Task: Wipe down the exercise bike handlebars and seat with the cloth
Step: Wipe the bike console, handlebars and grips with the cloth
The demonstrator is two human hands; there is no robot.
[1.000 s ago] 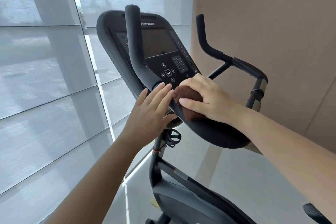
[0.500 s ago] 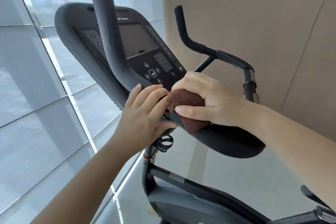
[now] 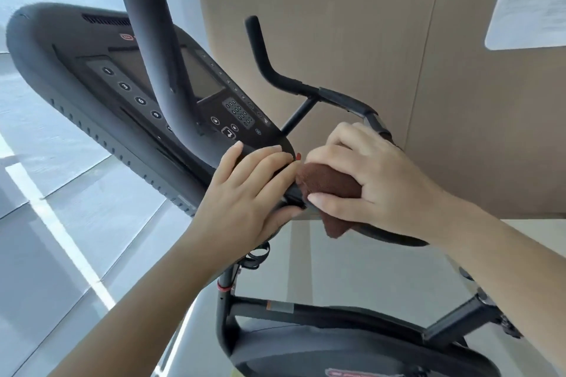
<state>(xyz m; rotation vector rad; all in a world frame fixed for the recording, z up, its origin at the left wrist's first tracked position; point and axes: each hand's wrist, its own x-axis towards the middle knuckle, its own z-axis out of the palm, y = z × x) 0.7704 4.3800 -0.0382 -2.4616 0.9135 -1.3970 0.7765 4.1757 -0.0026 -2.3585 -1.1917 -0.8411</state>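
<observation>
Two hands meet on the handlebar [image 3: 393,237], so start with your right hand [image 3: 379,180]. Its fingers [image 3: 343,147] curl down over the top of the brown cloth [image 3: 330,184] and its thumb [image 3: 329,202] closes in from beneath. That hand grips the cloth bunched around the bar. The cloth sits at nine o'clock from your right knuckles, and a loose corner hangs below the thumb at six o'clock.

Your left hand [image 3: 245,196] lies at nine o'clock from the cloth, with its fingertips almost touching the fabric. Those fingers [image 3: 263,161] rest nearly straight across the top of the bar. The left thumb [image 3: 284,213] reaches under the bar, pointing toward the cloth.

From the left hand, the near upright grip [image 3: 153,40] rises toward eleven o'clock. It crosses in front of the console [image 3: 76,76], whose keypad [image 3: 240,113] sits at twelve o'clock from your left fingers. The far upright grip [image 3: 260,55] stands at eleven o'clock from your right hand, against the tan wall [image 3: 352,24]. At six o'clock beneath both hands runs the bike's dark frame [image 3: 321,312].
</observation>
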